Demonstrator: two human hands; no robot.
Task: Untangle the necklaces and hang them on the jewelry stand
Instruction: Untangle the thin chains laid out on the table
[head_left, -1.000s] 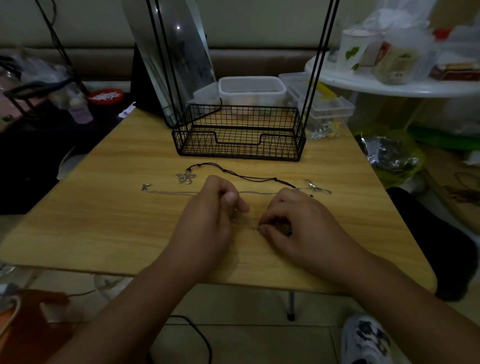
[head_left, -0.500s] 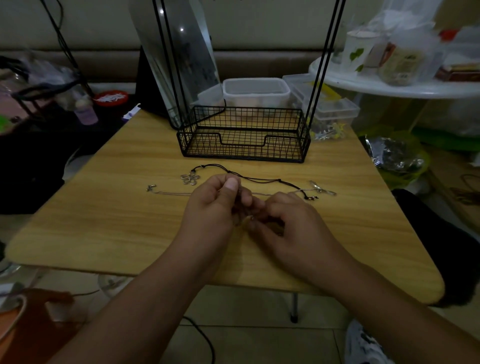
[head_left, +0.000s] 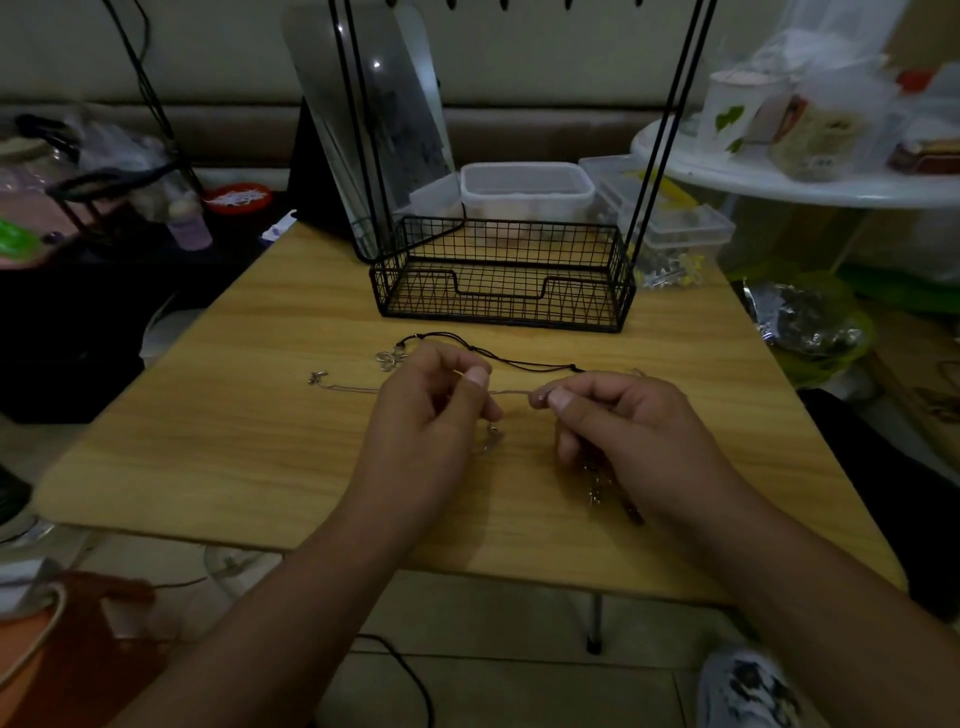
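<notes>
Necklaces are lying and hanging across the middle of the wooden desk (head_left: 249, 415), in front of the jewelry stand (head_left: 501, 291); a thin silver chain (head_left: 511, 392) is stretching taut between the two hands, just above the desk. The left hand (head_left: 431, 410) is pinching the chain between thumb and forefinger, with the other fingers curling loosely; the right hand (head_left: 623, 431) is pinching the other end of that stretch at its fingertips, and a small dangling cluster of chain (head_left: 595, 483) is hanging below its palm, too dim to tell apart. A second length of the silver chain is running left from the left hand along the desk, ending in a small clasp (head_left: 317, 376); whether it is one chain or two, I cannot tell. Behind the hands a black cord necklace (head_left: 524, 362) is lying on the desk, curving from a silver flower pendant (head_left: 390, 358) on the left to a knot near the right hand; it is sitting near the chain but apart from both hands. The stand is sitting at the far side of the desk, its black wire basket forming the base and two pairs of thin black rods rising out of the top of the view; nothing is showing inside the basket. A tilted mirror (head_left: 374, 119) is leaning just behind the stand's left rods, and clear plastic boxes (head_left: 527, 187) are sitting behind the basket. A white round table (head_left: 779, 179) carrying cups and bags is standing off to the right.
</notes>
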